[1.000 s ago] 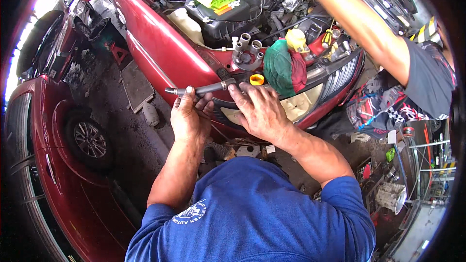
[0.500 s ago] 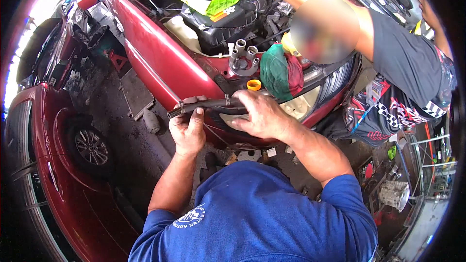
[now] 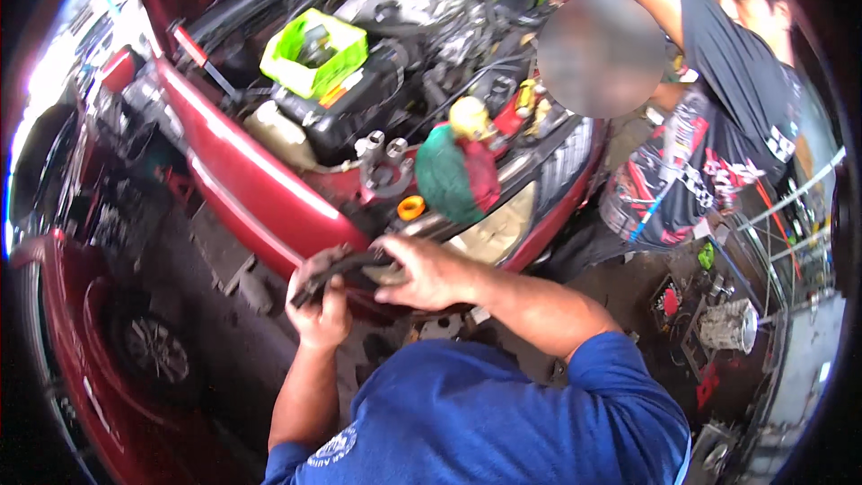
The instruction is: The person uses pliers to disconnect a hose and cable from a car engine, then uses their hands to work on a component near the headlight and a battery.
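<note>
Both my hands hold a dark hose (image 3: 355, 267) in front of the red car's front corner. My left hand (image 3: 321, 310) is closed round its left end, thumb on top. My right hand (image 3: 422, 271) grips the other end, its fingers partly hiding it. The hose is blurred by motion; in the earlier head view a clamp showed on it. Just beyond my hands, an orange ring-shaped cap (image 3: 411, 207) sits on the car's front edge. Near it are a holder with upright sockets (image 3: 384, 167) and a green and red cloth (image 3: 447, 175).
A lime-green basket (image 3: 346, 61) with parts stands on the black engine housing (image 3: 382, 81). The red fender (image 3: 242, 193) runs along the left side. A co-worker in a dark shirt (image 3: 736, 81) leans in at the right. Another red car (image 3: 99, 341) stands at the left.
The view has shifted, so the engine bay appears further left. My hands have come down and left with the hose, which is now tilted more. The co-worker has leaned back somewhat.
</note>
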A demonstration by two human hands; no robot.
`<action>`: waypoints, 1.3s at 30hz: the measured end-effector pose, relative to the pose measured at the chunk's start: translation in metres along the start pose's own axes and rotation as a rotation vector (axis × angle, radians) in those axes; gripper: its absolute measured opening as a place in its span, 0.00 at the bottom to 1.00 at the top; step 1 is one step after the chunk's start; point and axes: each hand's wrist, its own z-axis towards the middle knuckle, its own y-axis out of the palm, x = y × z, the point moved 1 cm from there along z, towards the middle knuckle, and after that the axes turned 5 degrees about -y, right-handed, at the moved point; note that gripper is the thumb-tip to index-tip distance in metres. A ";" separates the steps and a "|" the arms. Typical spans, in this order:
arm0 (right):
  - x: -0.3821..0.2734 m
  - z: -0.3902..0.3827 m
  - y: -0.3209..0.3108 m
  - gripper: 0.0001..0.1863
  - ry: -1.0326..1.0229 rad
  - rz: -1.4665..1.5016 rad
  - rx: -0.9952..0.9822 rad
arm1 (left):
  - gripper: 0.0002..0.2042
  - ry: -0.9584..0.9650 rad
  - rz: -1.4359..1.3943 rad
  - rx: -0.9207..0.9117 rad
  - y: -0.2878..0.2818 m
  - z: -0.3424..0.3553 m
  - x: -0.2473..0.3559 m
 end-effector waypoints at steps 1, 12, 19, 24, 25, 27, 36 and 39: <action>0.001 0.000 -0.001 0.37 -0.031 0.138 -0.022 | 0.09 -0.020 -0.058 -0.037 -0.005 -0.003 -0.010; -0.015 -0.015 -0.012 0.44 -0.168 -0.186 0.106 | 0.08 -0.294 -0.233 0.202 0.001 -0.011 -0.036; 0.006 -0.020 0.010 0.41 -0.245 -0.709 0.268 | 0.09 -0.591 -0.520 0.339 0.017 0.007 -0.007; 0.020 -0.024 0.022 0.43 -0.199 -0.713 0.219 | 0.10 -0.630 -0.550 0.310 0.020 0.009 -0.002; 0.007 -0.023 0.013 0.46 -0.175 -0.570 0.182 | 0.10 -0.630 -0.558 0.307 0.014 0.002 -0.011; 0.002 -0.018 0.007 0.46 -0.102 -0.346 0.133 | 0.13 -0.398 -0.313 0.183 0.007 -0.006 -0.023; -0.006 -0.017 -0.020 0.32 0.055 0.172 -0.192 | 0.11 0.214 0.314 -0.187 0.006 0.004 0.020; 0.010 -0.011 -0.014 0.27 0.015 0.284 -0.187 | 0.11 0.300 0.313 -0.230 0.002 0.003 0.018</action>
